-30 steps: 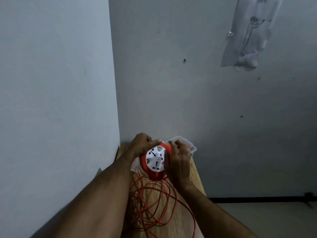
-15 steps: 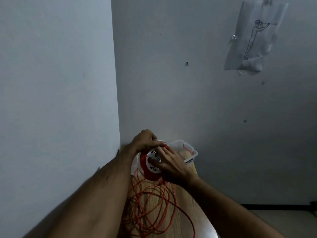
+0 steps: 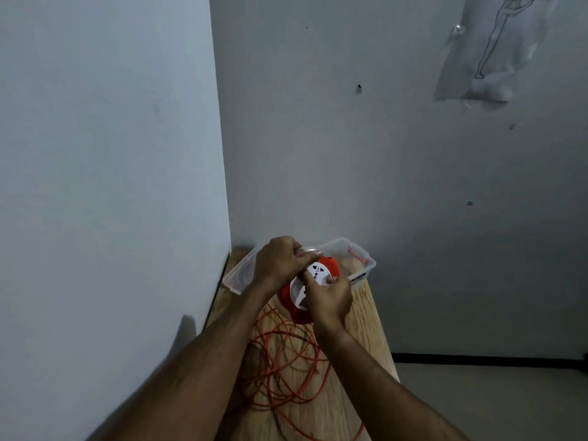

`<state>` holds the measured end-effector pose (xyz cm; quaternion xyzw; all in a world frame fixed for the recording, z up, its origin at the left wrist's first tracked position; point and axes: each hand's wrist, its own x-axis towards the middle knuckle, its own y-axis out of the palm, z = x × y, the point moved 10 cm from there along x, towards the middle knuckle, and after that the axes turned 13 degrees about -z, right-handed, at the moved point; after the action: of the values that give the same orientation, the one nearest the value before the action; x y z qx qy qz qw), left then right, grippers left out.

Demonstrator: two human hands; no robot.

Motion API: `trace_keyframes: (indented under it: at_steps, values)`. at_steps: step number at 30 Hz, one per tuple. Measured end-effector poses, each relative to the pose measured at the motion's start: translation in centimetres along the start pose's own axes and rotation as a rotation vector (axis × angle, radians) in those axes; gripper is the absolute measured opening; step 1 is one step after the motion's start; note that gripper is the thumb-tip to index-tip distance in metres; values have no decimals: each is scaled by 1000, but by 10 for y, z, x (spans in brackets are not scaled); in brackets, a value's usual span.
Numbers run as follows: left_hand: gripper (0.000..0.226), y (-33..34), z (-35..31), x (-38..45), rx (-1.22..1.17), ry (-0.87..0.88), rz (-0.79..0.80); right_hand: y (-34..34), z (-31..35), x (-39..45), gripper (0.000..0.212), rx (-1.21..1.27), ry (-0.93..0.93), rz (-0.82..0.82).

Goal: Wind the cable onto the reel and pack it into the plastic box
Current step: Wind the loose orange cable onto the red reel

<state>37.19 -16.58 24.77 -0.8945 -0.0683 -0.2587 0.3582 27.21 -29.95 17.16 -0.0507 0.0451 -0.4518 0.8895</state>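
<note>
A narrow light-wood table [image 3: 366,316] stands pushed into the corner of a room with pale grey walls [image 3: 105,154]; a black skirting strip [image 3: 486,359] runs along the foot of the far wall to the right of the hands, above a grey floor [image 3: 509,405]. High on that wall, up and to the right, hangs a crumpled sheet of paper with a line drawing of a figure [image 3: 490,49].

Just beyond both hands, at the far end of the table, sits a clear rectangular plastic box [image 3: 362,256] with a red clip at its right end; the left wrist covers part of its near wall. Below the hands, a loose tangle of thin orange cable [image 3: 286,364] lies spread in loops on the wood between the two forearms, and one strand trails off toward the lower edge of the view.

Both hands hold a round orange cable reel with a white socket face [image 3: 313,281], tilted, in front of the box. The left hand [image 3: 280,262] curls over its upper left rim, thumb laid along the top edge. The right hand [image 3: 331,300] grips its lower right side, fingertips on the white face.
</note>
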Motion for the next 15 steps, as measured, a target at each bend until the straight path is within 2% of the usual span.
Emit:
trace_keyframes:
  at_steps: [2,3,4,5,6,7,9,10,11,13,15]
  values:
    - [49,5,3,-13,2,27,13,8,-40,-10,58,184,392,17]
    - [49,6,4,-18,1,39,17,10,-48,-14,59,225,476,35]
    - [51,8,6,-20,-5,48,22,8,-48,-16,54,208,467,51]
    - [54,8,9,-21,-18,49,30,1,-36,-16,43,140,330,66]
    - [58,9,14,-20,-38,38,39,-6,-13,-14,30,58,67,81]
    - [61,8,18,-19,-63,19,50,-13,19,-20,21,-38,-299,99]
    - [62,6,22,-15,-107,-13,78,-19,66,-57,22,-296,-1000,156]
    - [62,5,21,-13,-122,-19,97,-9,64,-72,32,-446,-1230,232]
    - [60,5,16,-12,-132,-16,120,0,58,-80,45,-600,-1361,303]
    - [57,6,8,-8,-127,6,162,8,47,-83,62,-790,-1423,404]
    - [59,8,0,-5,-117,34,215,1,58,-91,58,-782,-1522,445]
